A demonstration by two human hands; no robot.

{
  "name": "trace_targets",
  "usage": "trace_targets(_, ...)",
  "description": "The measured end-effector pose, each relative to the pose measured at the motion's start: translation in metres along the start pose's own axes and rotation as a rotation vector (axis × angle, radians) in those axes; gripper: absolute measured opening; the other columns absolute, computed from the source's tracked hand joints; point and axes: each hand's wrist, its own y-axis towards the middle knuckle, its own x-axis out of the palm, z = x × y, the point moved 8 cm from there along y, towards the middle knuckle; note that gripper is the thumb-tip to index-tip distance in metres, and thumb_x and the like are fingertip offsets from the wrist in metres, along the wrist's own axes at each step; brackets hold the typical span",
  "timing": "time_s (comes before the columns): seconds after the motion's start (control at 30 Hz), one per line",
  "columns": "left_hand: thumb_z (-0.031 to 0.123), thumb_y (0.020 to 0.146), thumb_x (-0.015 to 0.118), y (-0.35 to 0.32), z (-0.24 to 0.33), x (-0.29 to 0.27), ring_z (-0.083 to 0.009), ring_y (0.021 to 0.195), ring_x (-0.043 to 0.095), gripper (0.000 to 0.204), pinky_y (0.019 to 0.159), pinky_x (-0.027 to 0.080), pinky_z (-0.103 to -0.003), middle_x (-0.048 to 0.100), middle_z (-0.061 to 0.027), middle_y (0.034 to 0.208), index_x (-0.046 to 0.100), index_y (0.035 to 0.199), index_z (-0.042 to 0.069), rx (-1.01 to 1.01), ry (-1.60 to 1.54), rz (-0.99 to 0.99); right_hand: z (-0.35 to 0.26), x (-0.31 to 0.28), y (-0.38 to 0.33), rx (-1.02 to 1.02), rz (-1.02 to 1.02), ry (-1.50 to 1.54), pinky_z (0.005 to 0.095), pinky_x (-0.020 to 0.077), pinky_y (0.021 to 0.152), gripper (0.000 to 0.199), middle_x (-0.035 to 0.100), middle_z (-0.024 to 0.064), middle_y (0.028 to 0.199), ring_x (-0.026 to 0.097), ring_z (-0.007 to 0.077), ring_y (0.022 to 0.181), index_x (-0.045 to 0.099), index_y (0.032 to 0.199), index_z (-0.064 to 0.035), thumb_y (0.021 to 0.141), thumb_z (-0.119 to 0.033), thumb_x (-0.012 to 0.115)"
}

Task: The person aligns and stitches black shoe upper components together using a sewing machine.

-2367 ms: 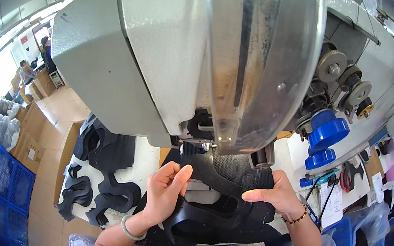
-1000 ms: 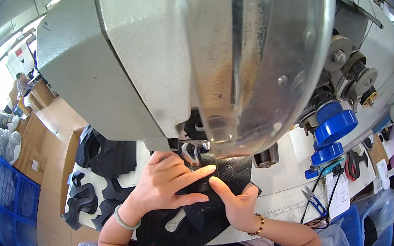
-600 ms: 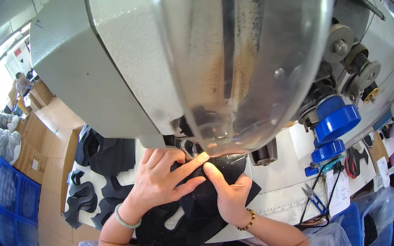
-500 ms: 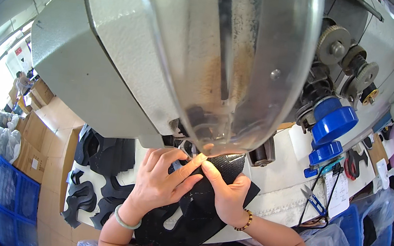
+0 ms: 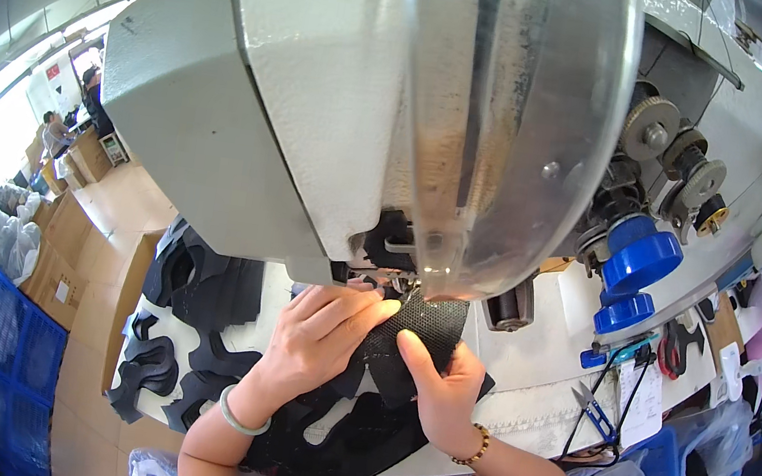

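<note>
A grey industrial sewing machine [image 5: 342, 96] fills the upper middle, with a clear guard [image 5: 547, 164] over its front. Beneath its needle area lies a black mesh fabric piece [image 5: 423, 320]. My left hand [image 5: 321, 332], a pale bangle at its wrist, has its fingers bent and pressed together on the left edge of that piece, close to the needle. The thumb of my right hand [image 5: 448, 398] lies on top of the fabric at its right side, with the fingers curled under and partly hidden. More dark cut pieces [image 5: 362, 440] hang below my hands.
Stacks of dark curved cut pieces [image 5: 217, 293] lie on the white table at the left. Thread snips [image 5: 595, 412], red-handled scissors [image 5: 674, 347] and a paper slip [image 5: 638, 406] are at the right. Blue crates [image 5: 17, 333] and cardboard boxes [image 5: 54, 275] stand on the floor.
My hands have moved slightly apart, and more of the mesh piece shows between them. My right thumb has shifted down from the needle. The view has tilted, showing more background.
</note>
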Motion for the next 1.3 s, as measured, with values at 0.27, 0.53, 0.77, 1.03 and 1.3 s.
trace_targets(0.27,0.0,0.061,0.063,0.002,0.006,0.006,-0.0189,0.082,0.061,0.032,0.069,0.049,-0.028,0.062,-0.0044,0.09,0.067,0.092,0.001,0.042,0.156,0.038,0.016,-0.004,0.002,0.225,-0.313,-0.192,0.0182,0.0382,0.042,0.023,0.06,0.0004,0.064,0.05,0.0028,0.049,0.064,0.081,0.001,0.087,-0.021,0.064)
trace_targets(0.53,0.0,0.06,0.062,0.003,0.018,0.009,-0.0215,0.083,0.061,0.031,0.07,0.051,-0.029,0.061,-0.0089,0.09,0.065,0.092,-0.003,0.04,0.258,0.049,0.014,-0.007,0.004,0.191,-0.28,-0.017,0.0178,0.0373,0.042,0.018,0.06,0.0006,0.065,0.048,0.0034,0.047,0.064,0.084,0.0001,0.087,-0.018,0.063)
trace_targets(0.77,0.004,0.063,0.06,0.004,0.025,0.01,-0.0233,0.088,0.059,0.037,0.077,0.052,-0.031,0.059,-0.012,0.096,0.063,0.099,-0.004,0.043,0.354,-0.021,0.009,-0.01,0.005,0.175,-0.207,0.001,0.0165,0.0356,0.042,0.014,0.059,0.0012,0.065,0.048,0.0029,0.047,0.062,0.09,0.0015,0.087,-0.012,0.063)
trace_targets(1.03,-0.001,0.066,0.06,0.006,0.019,0.0,-0.0273,0.097,0.058,0.039,0.086,0.05,-0.037,0.059,-0.0141,0.102,0.06,0.105,-0.006,-0.008,0.091,-0.156,0.003,-0.023,0.016,0.144,-0.15,-0.027,0.0172,0.0356,0.039,0.016,0.057,0.0004,0.059,0.047,0.0034,0.044,0.063,0.085,-0.0001,0.085,-0.016,0.066)
trace_targets(1.3,-0.001,0.069,0.065,-0.003,-0.011,-0.008,-0.0248,0.094,0.061,0.03,0.08,0.052,-0.034,0.061,-0.0084,0.099,0.066,0.099,0.002,-0.095,-0.163,-0.093,-0.004,-0.029,0.026,0.18,-0.146,-0.048,0.0173,0.0343,0.037,0.02,0.055,-0.0001,0.056,0.045,0.0037,0.04,0.061,0.071,-0.0024,0.084,-0.016,0.067)
